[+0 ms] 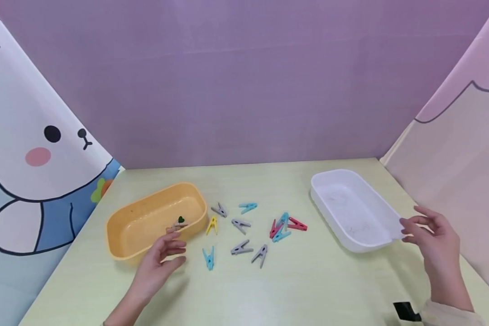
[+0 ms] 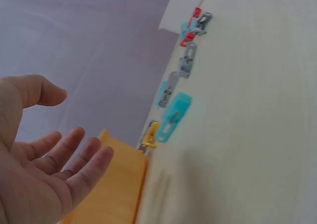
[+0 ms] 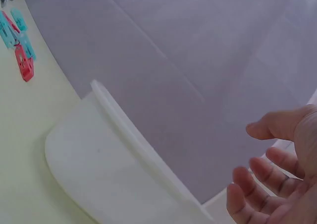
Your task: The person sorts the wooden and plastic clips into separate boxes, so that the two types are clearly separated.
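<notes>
My left hand (image 1: 160,261) is held with relaxed fingers at the near right side of an orange-yellow plastic basin (image 1: 124,213). Nothing sits between thumb and fingers in the left wrist view. Just beyond the fingertips, a small wooden-looking clip with a dark green heart (image 1: 181,219) shows against the basin's near side. At the right, my right hand (image 1: 433,237) hovers by the near right corner of a white plastic basin (image 1: 342,246), fingers loosely bent and holding nothing. Between the basins lie several clothespins: a yellow one (image 1: 212,224), a light blue one (image 1: 208,259) and a grey one (image 1: 241,248).
Red (image 1: 297,224) and blue clothespins overlap in a small cluster left of the white basin. A black object (image 1: 406,311) shows beside the right sleeve (image 1: 450,314). Behind the pale table (image 1: 309,294) hangs a purple cloth (image 1: 244,90), with printed cloths at both sides.
</notes>
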`<state>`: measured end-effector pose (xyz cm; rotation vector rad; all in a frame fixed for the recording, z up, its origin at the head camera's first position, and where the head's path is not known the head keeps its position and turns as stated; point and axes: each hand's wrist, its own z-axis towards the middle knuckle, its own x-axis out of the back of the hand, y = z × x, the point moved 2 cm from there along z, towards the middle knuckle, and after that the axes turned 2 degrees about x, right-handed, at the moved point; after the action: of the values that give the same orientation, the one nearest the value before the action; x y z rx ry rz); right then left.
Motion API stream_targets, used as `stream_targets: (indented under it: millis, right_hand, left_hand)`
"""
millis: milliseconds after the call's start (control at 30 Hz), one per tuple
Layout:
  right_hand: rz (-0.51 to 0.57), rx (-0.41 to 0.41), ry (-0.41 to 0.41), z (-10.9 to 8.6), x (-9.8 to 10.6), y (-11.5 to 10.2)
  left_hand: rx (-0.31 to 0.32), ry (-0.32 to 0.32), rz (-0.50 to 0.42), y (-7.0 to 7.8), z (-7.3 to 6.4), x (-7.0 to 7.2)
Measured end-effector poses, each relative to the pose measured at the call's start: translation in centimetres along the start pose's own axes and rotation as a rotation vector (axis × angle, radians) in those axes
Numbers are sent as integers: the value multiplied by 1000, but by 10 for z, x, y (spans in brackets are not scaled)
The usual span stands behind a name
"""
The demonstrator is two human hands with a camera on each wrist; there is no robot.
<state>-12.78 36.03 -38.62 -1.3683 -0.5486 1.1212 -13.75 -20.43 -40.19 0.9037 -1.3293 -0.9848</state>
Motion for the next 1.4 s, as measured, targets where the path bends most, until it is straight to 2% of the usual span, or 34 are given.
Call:
stream_targets:
  millis: [100, 167, 233, 400, 567, 767, 1000, 1100, 1233, 1400]
  right_hand:
    - [-28, -59, 85, 2, 11, 5]
    - [-30, -100, 89, 2, 18, 10]
    - [-18, -132, 56, 3, 24, 16]
    - [30, -187, -88, 4, 32, 32]
    - [28, -236, -127, 6, 34, 42]
    - [17, -273, -132, 5, 37, 46]
    - [60, -247, -151, 3, 40, 48]
    - [96, -234, -159, 2, 41, 50]
    - [115, -227, -164, 1, 42, 51]
    - [147, -220, -198, 2, 42, 51]
  left_hand:
    - [80, -28, 12, -8, 5, -6]
    - [138, -46, 5, -14, 9, -8]
    - [180, -58, -9, -20, 11, -10]
    - [245, -103, -53, -31, 18, -17]
    - [303, -167, -45, -36, 28, -25]
    - [305, -209, 55, -33, 40, -37]
    - [252, -245, 159, -29, 45, -46]
    - [240, -264, 182, -27, 46, -48]
    - [259, -273, 206, -25, 46, -48]
    - [268, -272, 194, -23, 46, -47]
